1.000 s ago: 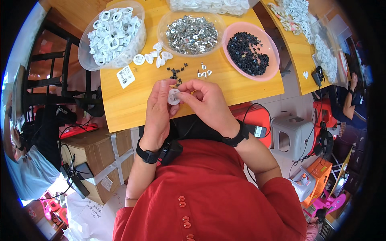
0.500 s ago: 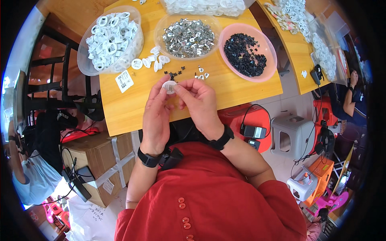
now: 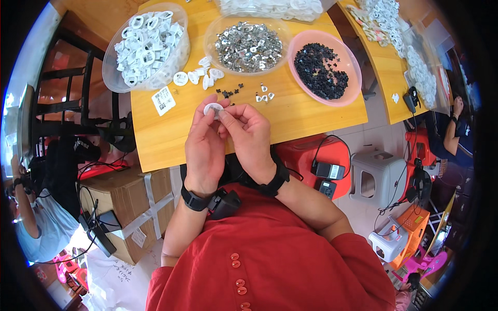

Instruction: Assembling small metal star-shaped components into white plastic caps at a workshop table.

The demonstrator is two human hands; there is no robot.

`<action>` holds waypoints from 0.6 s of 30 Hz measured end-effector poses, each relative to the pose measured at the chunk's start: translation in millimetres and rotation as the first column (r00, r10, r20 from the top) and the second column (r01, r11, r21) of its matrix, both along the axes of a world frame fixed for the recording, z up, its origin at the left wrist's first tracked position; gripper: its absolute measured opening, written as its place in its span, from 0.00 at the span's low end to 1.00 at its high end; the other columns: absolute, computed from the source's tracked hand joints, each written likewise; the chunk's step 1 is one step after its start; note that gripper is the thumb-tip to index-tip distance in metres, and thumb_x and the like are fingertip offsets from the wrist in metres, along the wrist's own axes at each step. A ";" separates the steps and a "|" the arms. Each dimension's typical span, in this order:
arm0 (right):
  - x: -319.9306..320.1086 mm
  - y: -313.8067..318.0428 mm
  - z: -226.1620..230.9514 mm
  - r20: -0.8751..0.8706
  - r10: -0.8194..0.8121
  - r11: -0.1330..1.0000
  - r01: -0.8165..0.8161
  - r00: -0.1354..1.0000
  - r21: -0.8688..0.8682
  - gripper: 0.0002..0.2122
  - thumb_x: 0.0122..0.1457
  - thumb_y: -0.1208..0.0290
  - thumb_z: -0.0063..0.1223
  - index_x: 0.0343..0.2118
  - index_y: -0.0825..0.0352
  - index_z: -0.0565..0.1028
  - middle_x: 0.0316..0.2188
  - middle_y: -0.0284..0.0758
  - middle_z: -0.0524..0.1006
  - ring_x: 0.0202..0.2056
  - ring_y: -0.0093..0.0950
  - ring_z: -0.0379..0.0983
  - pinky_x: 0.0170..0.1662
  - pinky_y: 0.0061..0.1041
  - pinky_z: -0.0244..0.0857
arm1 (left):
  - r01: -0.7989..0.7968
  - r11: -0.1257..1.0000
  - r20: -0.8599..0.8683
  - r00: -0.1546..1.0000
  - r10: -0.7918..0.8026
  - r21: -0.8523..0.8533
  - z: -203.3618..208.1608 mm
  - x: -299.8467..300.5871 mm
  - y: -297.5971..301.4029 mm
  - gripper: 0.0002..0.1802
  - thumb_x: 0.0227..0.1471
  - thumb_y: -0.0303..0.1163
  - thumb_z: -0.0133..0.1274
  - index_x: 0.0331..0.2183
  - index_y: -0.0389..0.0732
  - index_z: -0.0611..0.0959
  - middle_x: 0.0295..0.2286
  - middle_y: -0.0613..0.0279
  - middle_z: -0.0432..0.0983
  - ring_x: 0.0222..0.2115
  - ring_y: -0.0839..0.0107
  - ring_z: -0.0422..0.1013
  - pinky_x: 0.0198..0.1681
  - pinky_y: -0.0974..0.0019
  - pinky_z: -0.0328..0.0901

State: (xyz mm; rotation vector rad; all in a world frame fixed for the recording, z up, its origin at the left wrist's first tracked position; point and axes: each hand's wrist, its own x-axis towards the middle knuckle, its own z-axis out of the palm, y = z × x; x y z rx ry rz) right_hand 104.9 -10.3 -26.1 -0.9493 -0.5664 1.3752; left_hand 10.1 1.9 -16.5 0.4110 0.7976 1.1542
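Above the table's near edge, my left hand [image 3: 206, 147] pinches a small round white plastic part [image 3: 212, 108] between thumb and fingers. My right hand [image 3: 248, 136] closes on the same part from the right, thumb and forefinger at its rim. Just beyond my fingers lie several small black cross-shaped pieces [image 3: 228, 93] and several small metal pieces [image 3: 265, 97]. Further left are loose white round parts [image 3: 206, 78], like the one I hold. Whether a smaller piece sits under my fingertips is hidden.
Along the back stand a clear tub [image 3: 106, 72] of white parts, a clear bowl [image 3: 209, 52] of metal pieces and a pink bowl [image 3: 353, 67] of black pieces. A printed label [image 3: 164, 101] lies left. A red stool [image 3: 306, 150] with black devices stands at my right, a cardboard box [image 3: 124, 217] left.
Both hands have come slightly closer together, and the white part is tilted differently between my fingers. The whole view has shifted a little.
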 end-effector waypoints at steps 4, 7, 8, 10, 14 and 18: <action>-3.6 -3.2 5.0 0.184 -0.029 0.996 0.012 0.982 0.089 0.03 0.58 0.78 0.51 0.33 0.71 0.71 0.28 0.31 0.75 0.27 0.15 0.71 0.31 0.13 0.66 | -0.003 1.000 0.000 1.000 0.003 -0.003 6.2 1.2 -0.1 0.24 0.60 0.34 0.41 0.56 0.39 0.63 0.45 0.56 0.69 0.43 0.69 0.66 0.51 0.65 0.59; -3.8 -2.9 8.2 0.173 -0.039 0.995 0.022 0.984 0.098 0.04 0.58 0.78 0.51 0.34 0.72 0.70 0.29 0.31 0.75 0.28 0.16 0.72 0.32 0.14 0.67 | -0.048 0.998 -0.008 0.999 0.048 0.033 12.5 5.1 -1.0 0.23 0.58 0.32 0.40 0.53 0.34 0.66 0.42 0.56 0.71 0.44 0.70 0.65 0.48 0.69 0.58; -4.1 -2.5 8.8 0.156 -0.038 0.995 0.024 0.987 0.093 0.04 0.58 0.79 0.51 0.34 0.72 0.71 0.29 0.32 0.76 0.28 0.16 0.72 0.33 0.15 0.67 | -0.051 0.998 -0.004 0.999 0.051 0.025 10.9 3.8 -2.1 0.23 0.58 0.32 0.40 0.54 0.34 0.66 0.42 0.56 0.71 0.44 0.70 0.65 0.48 0.69 0.58; -5.4 -7.6 8.9 0.181 -0.035 0.995 0.017 0.983 0.102 0.04 0.58 0.78 0.51 0.34 0.72 0.70 0.29 0.31 0.75 0.29 0.16 0.72 0.33 0.14 0.67 | -0.083 0.996 -0.004 0.997 0.083 -0.019 12.9 5.2 -6.7 0.22 0.56 0.33 0.40 0.51 0.33 0.68 0.41 0.56 0.71 0.43 0.70 0.66 0.47 0.69 0.58; -6.5 -17.4 2.7 0.405 -0.074 0.988 0.011 0.911 0.157 0.04 0.57 0.78 0.53 0.33 0.72 0.71 0.27 0.32 0.76 0.28 0.17 0.73 0.32 0.16 0.67 | -0.130 0.986 -0.036 0.991 0.127 -0.102 9.9 7.1 -10.8 0.16 0.56 0.33 0.38 0.43 0.35 0.72 0.38 0.55 0.73 0.39 0.70 0.67 0.44 0.69 0.60; -5.3 -20.8 0.7 0.499 -0.039 0.987 -0.043 0.866 0.153 0.04 0.58 0.79 0.52 0.35 0.72 0.71 0.28 0.33 0.77 0.29 0.17 0.73 0.33 0.16 0.68 | -0.134 0.985 -0.057 0.990 0.129 -0.108 8.7 3.6 -14.2 0.16 0.55 0.32 0.37 0.43 0.35 0.72 0.38 0.54 0.74 0.39 0.70 0.67 0.44 0.69 0.60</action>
